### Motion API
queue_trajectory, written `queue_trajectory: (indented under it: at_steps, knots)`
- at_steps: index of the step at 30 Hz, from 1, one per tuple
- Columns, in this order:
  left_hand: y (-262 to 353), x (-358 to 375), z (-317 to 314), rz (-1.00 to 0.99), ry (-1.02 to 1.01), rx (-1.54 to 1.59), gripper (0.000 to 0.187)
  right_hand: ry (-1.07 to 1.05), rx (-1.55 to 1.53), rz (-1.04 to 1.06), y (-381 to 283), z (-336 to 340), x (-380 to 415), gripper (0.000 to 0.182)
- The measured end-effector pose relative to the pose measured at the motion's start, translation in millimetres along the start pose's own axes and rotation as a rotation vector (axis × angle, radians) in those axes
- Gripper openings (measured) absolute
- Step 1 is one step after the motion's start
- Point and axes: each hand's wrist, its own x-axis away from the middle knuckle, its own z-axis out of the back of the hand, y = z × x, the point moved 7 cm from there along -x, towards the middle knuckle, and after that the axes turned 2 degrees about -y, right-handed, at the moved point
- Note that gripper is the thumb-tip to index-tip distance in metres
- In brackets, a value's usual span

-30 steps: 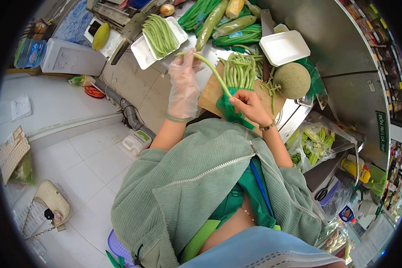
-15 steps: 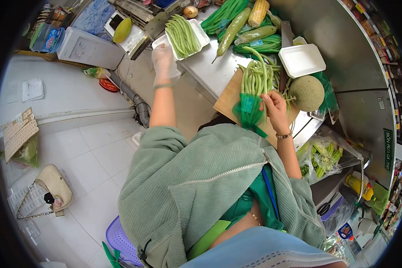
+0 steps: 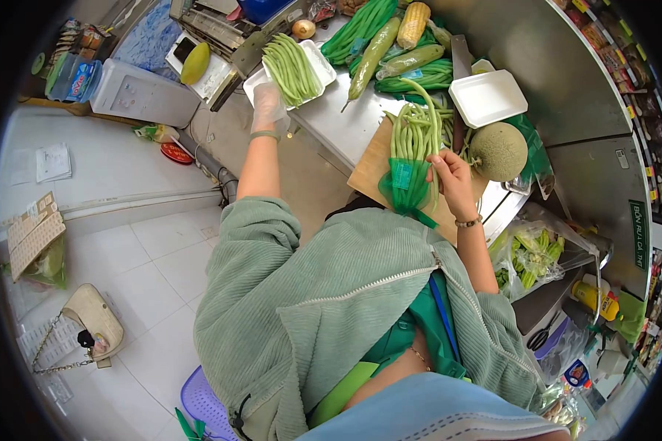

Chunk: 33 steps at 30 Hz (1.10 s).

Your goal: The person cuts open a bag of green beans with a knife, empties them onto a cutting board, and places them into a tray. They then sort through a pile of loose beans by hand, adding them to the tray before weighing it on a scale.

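A: Left hand (image 3: 268, 106)?
B: In a clear plastic glove, stretched out to the white foam tray of long green beans (image 3: 293, 68) on the steel counter (image 3: 342, 121). Fingers sit at the tray's near edge; can't tell if they're closed on it.

A: Right hand (image 3: 451, 180)?
B: Bare, fingers pinched on one long green bean (image 3: 434, 110) that arcs up over the bundle of green beans in a green net sleeve (image 3: 410, 158).

A: Where's the bundle?
B: Lying on the wooden cutting board (image 3: 368, 165), just left of the right hand.

A: Nearby?
B: Round netted melon (image 3: 499, 151) just right of the board, empty white foam tray (image 3: 487, 97) above it.
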Motion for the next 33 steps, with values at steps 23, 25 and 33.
queue_trajectory:
  at_steps: [23, 25, 33]
  knots:
    - [276, 209, -74, 0.299, -0.169, 0.897, 0.034, 0.165, 0.269, 0.184, -65, -15, -12, 0.027]
    - [277, 218, -87, 0.286, -0.21, 0.898, 0.035, 0.244, 0.407, 0.228, -62, -13, -10, 0.028]
    - [287, 224, -92, 0.293, -0.243, 0.938, 0.032, 0.387, 0.71, 0.425, -59, -20, 14, 0.027]
